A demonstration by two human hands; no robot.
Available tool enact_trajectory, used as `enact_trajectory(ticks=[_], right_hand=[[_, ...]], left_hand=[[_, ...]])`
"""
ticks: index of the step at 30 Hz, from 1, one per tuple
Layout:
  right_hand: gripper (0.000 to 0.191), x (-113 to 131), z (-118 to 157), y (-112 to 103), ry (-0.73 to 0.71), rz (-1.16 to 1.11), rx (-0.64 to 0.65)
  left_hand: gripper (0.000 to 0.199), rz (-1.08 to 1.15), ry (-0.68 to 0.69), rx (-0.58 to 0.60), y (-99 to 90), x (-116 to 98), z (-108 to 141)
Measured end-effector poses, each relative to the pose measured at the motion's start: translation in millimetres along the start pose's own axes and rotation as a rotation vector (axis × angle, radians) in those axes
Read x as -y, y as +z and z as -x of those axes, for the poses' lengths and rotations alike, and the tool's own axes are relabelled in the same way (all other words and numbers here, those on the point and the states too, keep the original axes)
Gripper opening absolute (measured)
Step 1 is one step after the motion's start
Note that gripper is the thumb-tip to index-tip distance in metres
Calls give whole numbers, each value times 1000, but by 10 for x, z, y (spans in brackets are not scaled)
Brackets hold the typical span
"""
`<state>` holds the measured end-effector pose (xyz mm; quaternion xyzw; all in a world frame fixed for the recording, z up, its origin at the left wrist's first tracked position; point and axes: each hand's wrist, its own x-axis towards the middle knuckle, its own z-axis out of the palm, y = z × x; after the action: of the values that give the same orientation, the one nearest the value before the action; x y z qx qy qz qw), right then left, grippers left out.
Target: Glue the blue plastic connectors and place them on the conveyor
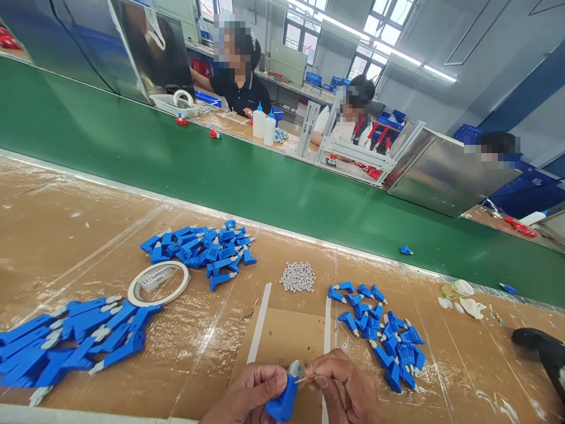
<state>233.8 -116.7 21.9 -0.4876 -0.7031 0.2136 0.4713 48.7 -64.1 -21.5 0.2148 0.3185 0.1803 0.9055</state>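
At the bottom middle my left hand (253, 391) is closed on a blue plastic part (282, 401), thumb on its side. My right hand (342, 386) pinches a thin wooden stick (304, 378), its tip at the upper end of the blue part. Just behind that end shows a small round, greyish see-through thing (298, 368), partly hidden. Under both hands lies a brown board (289, 338) with white tape strips on either side. Beyond it is a pile of small grey pieces (298, 277). Right of my right hand are several similar blue parts (397, 347).
More blue parts lie in a heap (207, 247) and a left pile (79, 335), near a white tape roll (179, 288). A green conveyor belt (265, 182) crosses behind the table. Across it, people sit near white bottles (263, 125) and a metal frame (357, 150).
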Motion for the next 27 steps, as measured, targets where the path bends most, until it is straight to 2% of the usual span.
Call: enact_trajectory(ticks=[9,13,15,17,19,21,24,27], right_hand=[[17,5,28,7,-4,-46,40],[15,29,72,-35,137,-117,-119],[19,7,91,-58,199,-58,-158],[20,-40,113,-61,232,50,-72],[20,-101,143,-41,254,135,68],[21,-162,169,-21,264,178,169],[26,-269,124,-50,260,255,179],[23,-455,-102,-137,247,394,133]], left_hand=[[48,19,4,34,-53,-5,21],[49,37,8,-9,-124,39,-11],[51,37,8,-23,-182,82,-58],[53,50,12,-13,-242,118,-107],[53,82,28,-6,-284,126,-128],[52,101,50,-34,-306,99,-110],[51,96,54,-90,-346,47,-45],[51,75,48,-43,-458,65,-21]])
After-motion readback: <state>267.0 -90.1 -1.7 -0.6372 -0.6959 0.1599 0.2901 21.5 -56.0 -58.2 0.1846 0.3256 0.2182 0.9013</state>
